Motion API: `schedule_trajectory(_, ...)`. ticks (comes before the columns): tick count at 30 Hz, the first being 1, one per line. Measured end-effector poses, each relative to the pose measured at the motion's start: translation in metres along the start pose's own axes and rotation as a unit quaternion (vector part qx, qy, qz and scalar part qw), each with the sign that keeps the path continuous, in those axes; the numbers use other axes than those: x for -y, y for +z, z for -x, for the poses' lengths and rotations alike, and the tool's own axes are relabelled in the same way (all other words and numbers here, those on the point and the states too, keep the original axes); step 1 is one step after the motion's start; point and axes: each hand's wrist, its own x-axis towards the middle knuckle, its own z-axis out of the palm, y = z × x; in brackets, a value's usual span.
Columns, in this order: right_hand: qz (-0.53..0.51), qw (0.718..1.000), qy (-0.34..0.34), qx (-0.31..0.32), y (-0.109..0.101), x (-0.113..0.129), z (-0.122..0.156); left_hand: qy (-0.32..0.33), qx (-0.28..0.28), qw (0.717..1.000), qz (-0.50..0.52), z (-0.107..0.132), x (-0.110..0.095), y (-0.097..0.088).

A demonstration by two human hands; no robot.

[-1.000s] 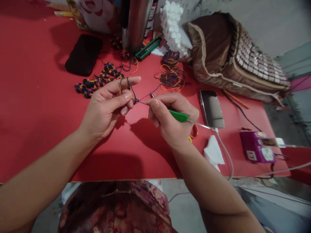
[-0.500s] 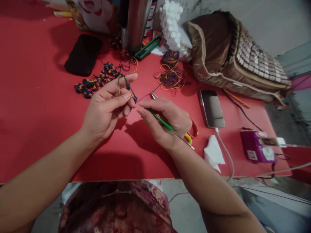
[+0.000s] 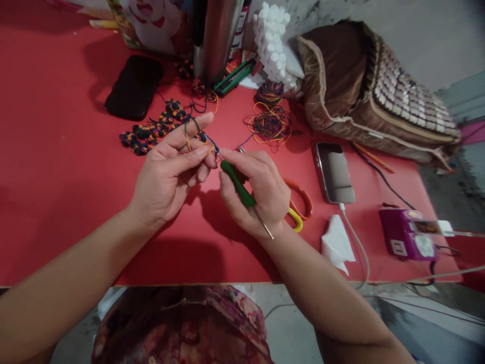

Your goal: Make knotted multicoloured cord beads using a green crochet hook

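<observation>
My left hand (image 3: pixel 162 179) is closed, thumb pinching a small piece of dark blue and orange crochet work (image 3: pixel 214 146), with the forefinger stretched out. Green and orange yarn (image 3: pixel 194 125) loops round that forefinger. Between the fingers of my right hand (image 3: pixel 263 189) is a crochet hook (image 3: pixel 238 183) with a green grip, its front end at the crochet work. The metal rear shaft points down toward my wrist. Under the right hand lie scissors (image 3: pixel 298 221) with orange and yellow handles, blades mostly hidden. Beyond the left hand rests a multicoloured crocheted strip (image 3: pixel 146 135).
On the red table (image 3: pixel 68 202) are loose yarn (image 3: pixel 270 126), a black phone-like object (image 3: pixel 133 87), a charging phone (image 3: pixel 334 172), a tissue (image 3: pixel 337 242) and a purple box (image 3: pixel 401 235). A steel flask (image 3: pixel 217 45), green cutter (image 3: pixel 235 77) and brown bag (image 3: pixel 337 76) stand behind.
My right hand has turned the hook, so its green grip shows more fully and its front end has come to the crochet work. The view has shifted slightly.
</observation>
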Motion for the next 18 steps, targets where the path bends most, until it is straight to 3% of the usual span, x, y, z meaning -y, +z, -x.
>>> schedule_trajectory(6, -0.007, 1.0, 0.023, 0.006, -0.001, 0.004, 0.0, 0.036, -0.019, 0.998, -0.052, 0.001, 0.001, 0.0)
schedule_trajectory(10, -0.102, 0.994, 0.034, -0.006, 0.0, 0.002, -0.003, 0.023, -0.002, 1.0, -0.015, -0.002, -0.001, -0.002)
schedule_trajectory(14, -0.202, 0.971, 0.124, -0.041, 0.006, -0.005, 0.001, 0.018, 0.02, 1.0, 0.007, -0.004, -0.002, -0.006)
schedule_trajectory(18, -0.29, 0.94, 0.169, -0.059, 0.011, -0.013, 0.005, 0.025, 0.036, 0.999, 0.008, -0.004, -0.002, -0.007)
